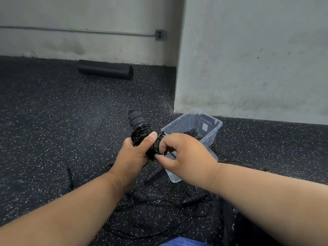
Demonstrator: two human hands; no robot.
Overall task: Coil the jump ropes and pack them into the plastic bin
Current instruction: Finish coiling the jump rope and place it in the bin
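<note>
Rope (142,129) wound around its handles sits gripped in our left hand (132,153), long axis pointing up-left; right hand (184,153) pinches the loose end; bin (215,129) lies just right, nearer that hand.

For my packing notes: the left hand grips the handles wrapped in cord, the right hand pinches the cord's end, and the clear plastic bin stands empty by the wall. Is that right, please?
Not quite: the bin is not empty. The head view shows a dark bundle of rope already inside it. The rest holds: the left hand grips the wrapped handles and the right hand pinches the cord.
</note>
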